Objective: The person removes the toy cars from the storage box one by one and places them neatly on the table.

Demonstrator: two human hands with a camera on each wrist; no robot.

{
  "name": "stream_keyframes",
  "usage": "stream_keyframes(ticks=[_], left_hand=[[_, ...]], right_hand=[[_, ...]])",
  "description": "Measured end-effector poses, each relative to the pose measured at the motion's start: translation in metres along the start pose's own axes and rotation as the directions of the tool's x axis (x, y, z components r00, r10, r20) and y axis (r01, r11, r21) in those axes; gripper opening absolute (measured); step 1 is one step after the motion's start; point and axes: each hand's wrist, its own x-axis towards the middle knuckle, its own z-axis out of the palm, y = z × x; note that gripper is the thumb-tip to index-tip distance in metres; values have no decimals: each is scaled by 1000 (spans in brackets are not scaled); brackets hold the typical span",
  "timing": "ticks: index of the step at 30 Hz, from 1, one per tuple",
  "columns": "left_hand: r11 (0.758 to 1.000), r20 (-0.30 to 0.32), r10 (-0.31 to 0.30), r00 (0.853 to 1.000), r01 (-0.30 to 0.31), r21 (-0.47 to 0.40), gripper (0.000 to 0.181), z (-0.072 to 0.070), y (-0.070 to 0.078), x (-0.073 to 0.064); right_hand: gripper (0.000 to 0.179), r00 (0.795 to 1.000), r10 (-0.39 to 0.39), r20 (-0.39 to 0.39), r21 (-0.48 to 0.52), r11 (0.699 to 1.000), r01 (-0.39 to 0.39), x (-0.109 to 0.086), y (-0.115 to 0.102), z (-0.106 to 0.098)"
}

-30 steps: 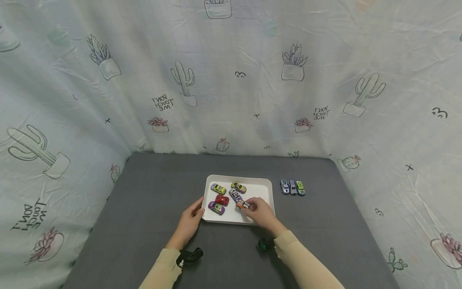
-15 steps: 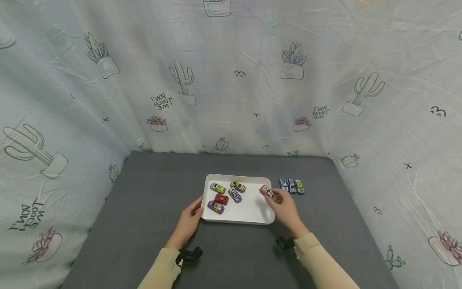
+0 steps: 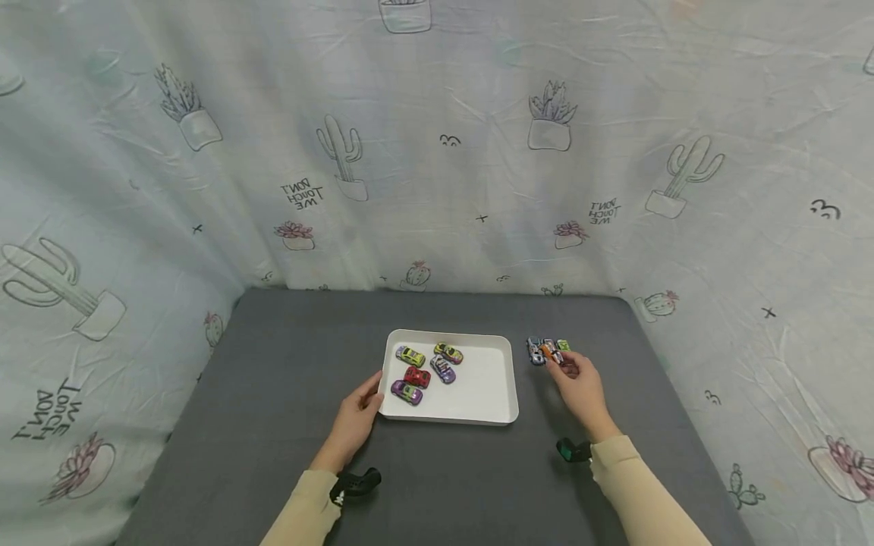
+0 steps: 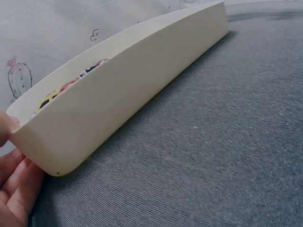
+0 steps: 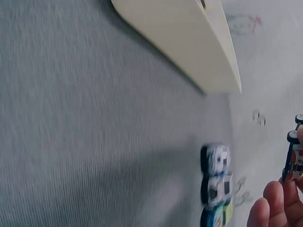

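My right hand [image 3: 583, 388] pinches an orange and white toy car [image 5: 295, 163] between thumb and fingers, wheels showing in the right wrist view. It is over a row of toy cars right of the tray: a white-and-blue car [image 3: 535, 350], a silver-blue one [image 5: 219, 188] and a yellow-green one [image 3: 563, 345], partly hidden. My left hand [image 3: 355, 423] grips the left end of a white tray [image 3: 481, 409], thumb at the rim and fingers by the lower corner. Inside are a red car [image 3: 417, 377], a purple-green one [image 3: 407, 392] and several others.
A grey cloth-covered table [image 3: 307, 341] carries the tray and the row of cars. Behind it and at both sides hangs a pale curtain [image 3: 410, 205] with cactus drawings. Dark straps with small devices sit at both wrists.
My right hand has lifted the orange toy car out of the tray and carried it right, over the row of cars. My left hand stays at the tray's left end.
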Motion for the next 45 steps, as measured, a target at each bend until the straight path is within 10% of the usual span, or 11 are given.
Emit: stream_keyframes(ticks=[14, 22, 45], left_hand=[[990, -8, 9, 1000, -8, 143, 46, -3, 15, 3], [997, 30, -14, 999, 12, 80, 49, -4, 12, 2], [995, 29, -32, 999, 29, 94, 51, 1, 9, -2]], right_hand=[[55, 986, 154, -56, 52, 987, -151, 25, 36, -30], [58, 965, 256, -47, 45, 966, -254, 40, 46, -27], [49, 950, 295, -105, -26, 954, -299, 50, 61, -16]])
